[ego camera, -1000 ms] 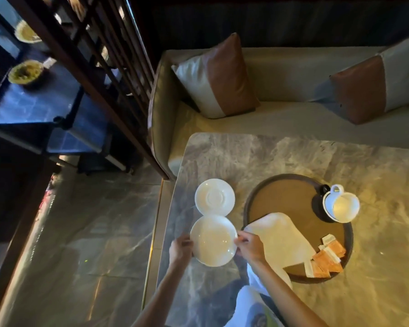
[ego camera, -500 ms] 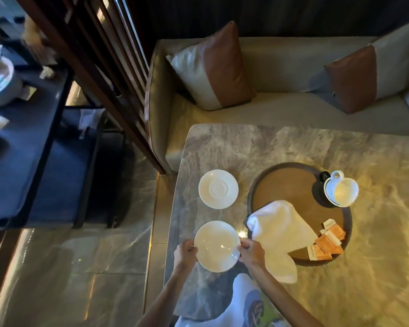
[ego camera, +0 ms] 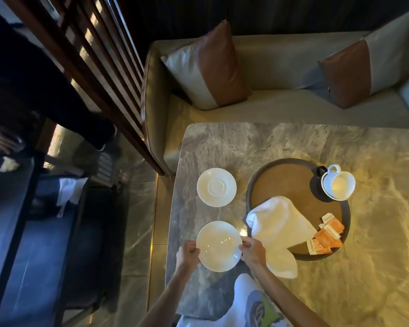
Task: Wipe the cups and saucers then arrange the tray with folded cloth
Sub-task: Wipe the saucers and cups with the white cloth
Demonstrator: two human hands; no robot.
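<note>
A white saucer point(ego camera: 219, 246) is held above the marble table's near-left part, my left hand point(ego camera: 187, 254) gripping its left rim and my right hand point(ego camera: 252, 252) its right rim. A second white saucer point(ego camera: 216, 187) lies flat on the table just beyond it. The round brown tray point(ego camera: 291, 182) stands to the right. A white cloth point(ego camera: 278, 226) drapes over the tray's near-left rim and hangs onto the table. A white cup point(ego camera: 339, 182) sits at the tray's far-right edge. Orange sachets point(ego camera: 326, 236) lie at the tray's near right.
The marble table point(ego camera: 376, 267) has its left edge close to my hands. A beige sofa point(ego camera: 281, 112) with two brown-and-white cushions stands beyond it. A wooden slatted screen point(ego camera: 99, 67) rises at the left. A person's dark legs show behind it.
Both hands keep hold of the saucer and have drawn it slightly away from the far saucer. The view shifted, and a person now shows at the left.
</note>
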